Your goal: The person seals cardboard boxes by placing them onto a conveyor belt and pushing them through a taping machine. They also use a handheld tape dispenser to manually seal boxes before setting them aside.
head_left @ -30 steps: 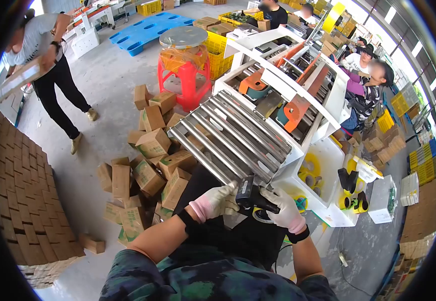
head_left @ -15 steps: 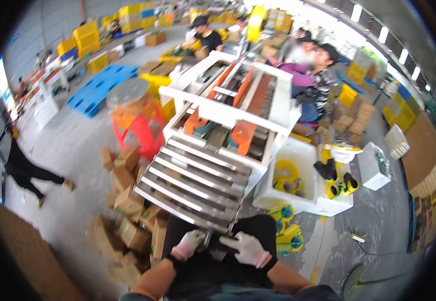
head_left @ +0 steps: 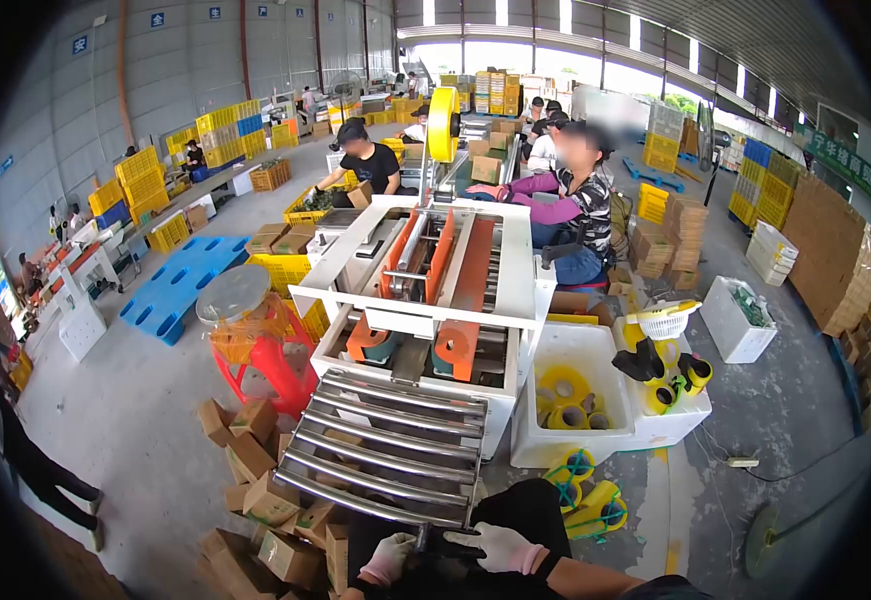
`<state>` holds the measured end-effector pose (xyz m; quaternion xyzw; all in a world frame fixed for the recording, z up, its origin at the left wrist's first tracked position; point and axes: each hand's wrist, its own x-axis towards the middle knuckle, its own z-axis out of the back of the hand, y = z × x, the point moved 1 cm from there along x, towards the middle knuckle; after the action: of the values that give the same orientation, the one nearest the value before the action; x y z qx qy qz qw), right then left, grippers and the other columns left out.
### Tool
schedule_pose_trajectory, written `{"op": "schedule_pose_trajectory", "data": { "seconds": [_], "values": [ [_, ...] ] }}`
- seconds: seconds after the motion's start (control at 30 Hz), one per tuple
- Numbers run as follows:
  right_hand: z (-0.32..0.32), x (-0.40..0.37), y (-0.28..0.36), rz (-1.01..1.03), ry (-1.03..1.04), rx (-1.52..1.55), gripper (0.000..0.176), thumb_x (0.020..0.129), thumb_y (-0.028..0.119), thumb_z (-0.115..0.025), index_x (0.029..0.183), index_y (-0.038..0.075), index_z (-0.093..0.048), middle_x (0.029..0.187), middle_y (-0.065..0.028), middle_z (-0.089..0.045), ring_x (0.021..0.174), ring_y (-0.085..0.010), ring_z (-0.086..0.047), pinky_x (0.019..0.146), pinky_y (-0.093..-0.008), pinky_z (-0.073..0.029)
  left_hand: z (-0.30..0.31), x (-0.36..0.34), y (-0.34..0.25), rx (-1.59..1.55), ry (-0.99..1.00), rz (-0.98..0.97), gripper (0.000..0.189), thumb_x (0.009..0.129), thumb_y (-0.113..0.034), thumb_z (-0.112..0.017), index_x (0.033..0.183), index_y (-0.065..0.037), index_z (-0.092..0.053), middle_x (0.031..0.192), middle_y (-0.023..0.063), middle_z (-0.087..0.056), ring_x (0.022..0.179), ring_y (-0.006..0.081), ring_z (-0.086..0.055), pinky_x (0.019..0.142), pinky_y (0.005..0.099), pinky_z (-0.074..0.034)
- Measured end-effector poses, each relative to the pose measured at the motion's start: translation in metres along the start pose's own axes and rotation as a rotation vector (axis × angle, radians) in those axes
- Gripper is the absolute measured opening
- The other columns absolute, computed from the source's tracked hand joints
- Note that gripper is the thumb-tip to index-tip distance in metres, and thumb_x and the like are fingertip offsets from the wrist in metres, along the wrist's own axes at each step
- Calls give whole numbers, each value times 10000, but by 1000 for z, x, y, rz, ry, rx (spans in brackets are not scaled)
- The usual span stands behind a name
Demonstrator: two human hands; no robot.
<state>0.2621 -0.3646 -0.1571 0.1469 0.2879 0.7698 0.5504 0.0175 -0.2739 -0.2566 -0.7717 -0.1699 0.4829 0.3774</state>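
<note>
My left hand (head_left: 389,558), in a pale glove with a pink cuff, is closed beside a small dark part (head_left: 422,538) at the near end of the roller conveyor (head_left: 385,445). What its curled fingers hold is hidden. Gloved too, my right hand (head_left: 497,548) has fingers stretched leftward over my dark-clothed lap, with nothing visible in it. The metal rollers lead to a white box-sealing machine (head_left: 410,322) with orange side guides and a yellow tape roll (head_left: 443,125) above it.
Cardboard boxes (head_left: 273,500) lie heaped left of the rollers, below a red stool (head_left: 260,350). To the right are a white foam bin (head_left: 572,385) and yellow tape rolls (head_left: 595,510). Co-workers sit beyond the machine; one wears purple sleeves (head_left: 535,185). Another person stands at far left.
The view has tilted up and levelled, so more of the hall shows and my hands sit lower in the picture. The purple-sleeved co-worker's arm now reaches toward the machine's far end.
</note>
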Motion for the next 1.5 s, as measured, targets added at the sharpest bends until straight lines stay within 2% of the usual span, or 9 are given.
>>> {"op": "schedule_pose_trajectory", "data": {
  "seconds": [0.1, 0.33, 0.43, 0.5, 0.57, 0.93, 1.17, 1.27, 1.5],
  "values": [
    [3, -1, 3, -46, 54, 1, 807, 774, 124, -597, 1489, 415, -358, 919, -195, -533, 805, -356, -611, 710, -403, -514, 1, 0, 0, 5, -6, -3, 150, 895, -32, -582, 1033, 14, -620, 832, 57, -656, 649, 143, -623, 576, 256, -513],
    [22, -2, 12, 98, -5, -33, 769, 774, 121, -608, 1454, 427, -418, 883, -150, -517, 736, -313, -589, 668, -389, -520, 6, 7, -2, 112, -21, -44, 123, 944, -122, -618, 960, -3, -645, 747, 45, -639, 574, 119, -573, 520, 252, -474],
    [52, -8, 10, 164, -22, -156, 795, 749, 86, -591, 1439, 443, -425, 938, -169, -538, 774, -358, -621, 701, -424, -535, 3, -41, -70, 4, -125, -81, 104, 935, -88, -609, 957, 7, -643, 743, 53, -636, 566, 122, -568, 510, 248, -467],
    [75, -24, -6, 194, -65, -235, 750, 736, 117, -602, 1401, 438, -475, 881, -151, -527, 726, -353, -606, 652, -424, -526, 45, -41, -76, -14, -201, -239, 98, 928, -83, -620, 946, 11, -636, 754, 57, -646, 592, 122, -584, 540, 238, -475],
    [91, -47, -32, 171, -72, -302, 742, 723, 123, -606, 1385, 440, -496, 845, -141, -515, 687, -340, -586, 623, -409, -514, 83, -49, -85, -56, -261, -214, 94, 928, -77, -618, 932, 14, -639, 747, 65, -646, 572, 119, -570, 521, 236, -459],
    [79, -79, -52, 52, -62, -364, 712, 720, 123, -626, 1356, 427, -532, 785, -130, -486, 651, -317, -552, 558, -405, -456, 53, -38, -100, 114, -145, -105, 142, 933, -128, -631, 923, 8, -672, 708, 52, -623, 577, 137, -567, 532, 248, -457],
    [115, -45, -34, 73, -139, -229, 696, 692, 120, -652, 1336, 374, -572, 766, -136, -468, 694, -329, -541, 603, -410, -439, 43, -74, -199, 374, -163, -297, 97, 933, -46, -562, 947, 28, -623, 739, 51, -614, 598, 107, -556, 525, 236, -448],
    [135, -28, -19, 71, -182, -206, 716, 672, 121, -655, 1336, 377, -574, 777, -133, -484, 712, -331, -556, 627, -410, -464, 50, -81, -223, 71, -119, -332, 128, 912, 58, -498, 951, 53, -620, 804, 63, -632, 590, 94, -549, 529, 217, -458],
    [148, -7, -21, 77, -210, -233, 703, 667, 120, -650, 1333, 337, -590, 798, -145, -497, 749, -340, -555, 656, -409, -461, 43, -89, -274, 366, -196, -393, 125, 981, -99, -564, 961, 9, -622, 724, -7, -565, 583, 65, -493, 525, 216, -399]
  ]
}}
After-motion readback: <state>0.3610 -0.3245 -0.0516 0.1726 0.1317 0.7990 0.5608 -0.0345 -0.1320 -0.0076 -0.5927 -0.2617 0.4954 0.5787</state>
